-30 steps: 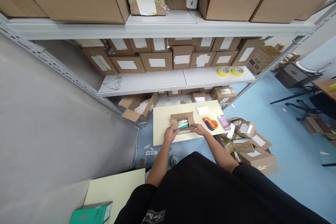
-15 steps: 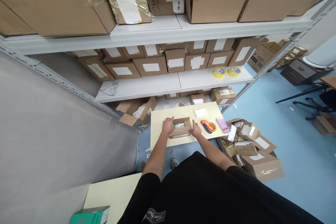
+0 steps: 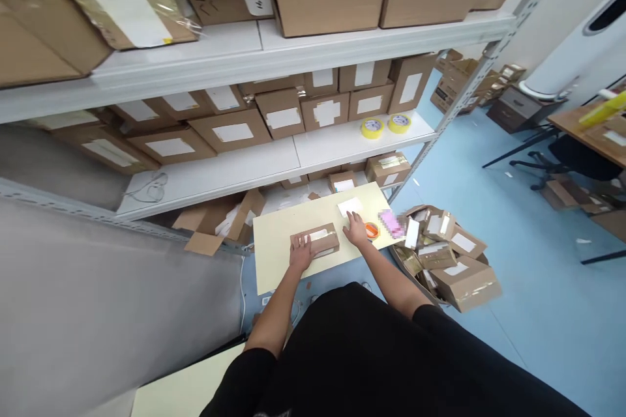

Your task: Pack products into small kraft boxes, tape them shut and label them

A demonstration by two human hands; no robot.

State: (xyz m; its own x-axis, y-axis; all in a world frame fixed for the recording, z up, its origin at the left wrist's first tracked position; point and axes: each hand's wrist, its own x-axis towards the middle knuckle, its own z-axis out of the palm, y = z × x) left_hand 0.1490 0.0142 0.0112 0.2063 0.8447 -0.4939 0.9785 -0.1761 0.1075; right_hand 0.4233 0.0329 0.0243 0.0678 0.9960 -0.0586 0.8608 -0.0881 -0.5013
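A small brown cardboard box point(image 3: 328, 242) with its top flaps down lies on the pale yellow table point(image 3: 270, 260). A white strip shows along its top. My left hand point(image 3: 301, 254) lies on the box's left end with the fingers spread. To the right, my right hand point(image 3: 356, 230) is open, its fingertips at the lower edge of a white paper point(image 3: 348, 206); whether they touch it I cannot tell. Just beside that hand sits an orange tape dispenser point(image 3: 372, 230), partly hidden by the hand and wrist. A blurred pink item point(image 3: 391, 223) lies at the table's right end.
Shelving point(image 3: 235, 172) with labelled cartons stands behind the table, with two yellow tape rolls point(image 3: 372, 128) on it. An open carton point(image 3: 239, 221) is at the left. A large container of packed boxes point(image 3: 462, 273) stands at the right. A desk point(image 3: 587, 118) is farther right.
The box was open with contents showing; its flaps are now down. My left hand has moved onto its top. My right hand has left the box and reached toward the white paper. The view has shifted.
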